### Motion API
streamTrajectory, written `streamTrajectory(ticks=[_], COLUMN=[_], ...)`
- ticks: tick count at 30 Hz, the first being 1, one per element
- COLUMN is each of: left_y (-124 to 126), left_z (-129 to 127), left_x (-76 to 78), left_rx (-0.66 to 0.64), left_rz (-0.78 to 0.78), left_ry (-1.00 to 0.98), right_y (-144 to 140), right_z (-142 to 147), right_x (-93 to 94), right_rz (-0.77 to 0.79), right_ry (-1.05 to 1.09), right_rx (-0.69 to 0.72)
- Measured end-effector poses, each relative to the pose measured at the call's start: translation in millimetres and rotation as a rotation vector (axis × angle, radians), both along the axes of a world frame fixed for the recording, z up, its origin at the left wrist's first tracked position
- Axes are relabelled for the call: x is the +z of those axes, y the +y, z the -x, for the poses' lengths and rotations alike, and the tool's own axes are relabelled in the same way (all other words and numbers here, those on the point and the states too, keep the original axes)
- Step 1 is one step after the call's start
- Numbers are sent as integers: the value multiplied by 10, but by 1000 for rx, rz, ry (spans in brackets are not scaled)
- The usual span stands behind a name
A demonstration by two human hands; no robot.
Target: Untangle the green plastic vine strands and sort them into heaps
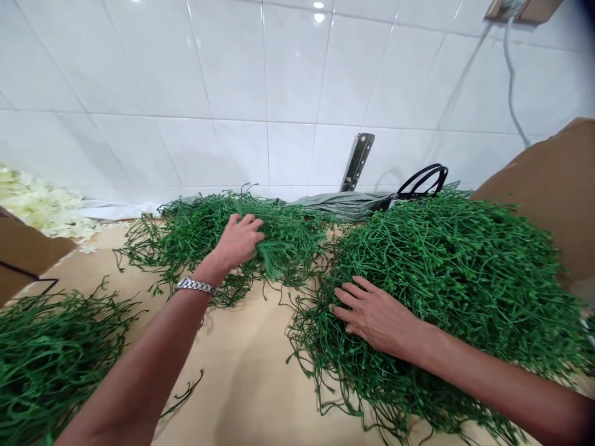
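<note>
My left hand (239, 240), with a metal-band watch (197, 285) at the wrist, has its fingers curled into a low heap of green artificial stems (186, 226) by the wall. A tuft of these stems (277, 255) beside its fingertips is blurred. Fingertips and grip are partly hidden. My right hand (372, 313) lies palm down, fingers apart, against the near left side of a much bigger pile of green stems (446, 266).
Another green heap (56, 359) lies at the lower left, with a loose stem (183, 396) nearby. Pale petals (37, 201) and brown cardboard (32, 254) are at left. Grey fabric (346, 204), black straps (425, 179) and a metal bracket (357, 161) line the tiled wall. More cardboard (539, 179) stands right.
</note>
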State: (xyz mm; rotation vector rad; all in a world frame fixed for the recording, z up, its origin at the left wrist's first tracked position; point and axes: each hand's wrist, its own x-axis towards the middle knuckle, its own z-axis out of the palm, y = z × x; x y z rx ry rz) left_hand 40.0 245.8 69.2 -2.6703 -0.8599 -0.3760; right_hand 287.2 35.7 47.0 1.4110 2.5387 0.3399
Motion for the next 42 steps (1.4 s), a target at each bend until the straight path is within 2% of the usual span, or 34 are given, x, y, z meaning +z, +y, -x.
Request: streamTrajectory(ticks=[5, 10, 14, 20, 23, 26, 28, 30, 32, 37, 40, 42], left_y=[39, -155, -330, -609, -718, -789, -817, -837, -853, -878, -832, -765], left_z=[373, 434, 400, 461, 509, 479, 417, 349, 297, 245, 269, 323], left_x=[-133, -276, -281, -312, -349, -383, -399, -413, -432, -465, -412, -335], left_rx=[110, 95, 83, 104, 122, 35, -32, -73, -105, -170, -269, -309], left_rz=[-76, -128, -155, -186, -12, 322, 482, 565, 658, 911, 1238, 1349], left_ry=[-7, 15, -171, -490, -728, -1074, -1207, -1262, -1346, -1583, -1949, -2177], right_y=[11, 25, 19, 11, 113, 336, 550, 796, 1042, 1494, 1625, 1668], right_z=[-15, 9, 72, 183, 342, 605, 790, 934, 1017, 1031, 971, 902], right_x=[-52, -47, -19, 71, 256, 493, 603, 635, 592, 472, 572, 663], right_rz=[-17, -47, -46, -95, -138, -183, -217, -206, -121, -3, 11, 21], right_ry=[21, 158, 243, 263, 253, 222, 193, 139, 65, 26, 56, 104], right_rx=[-6, 17, 32, 90, 139, 169, 159, 113, 58, 32, 33, 38])
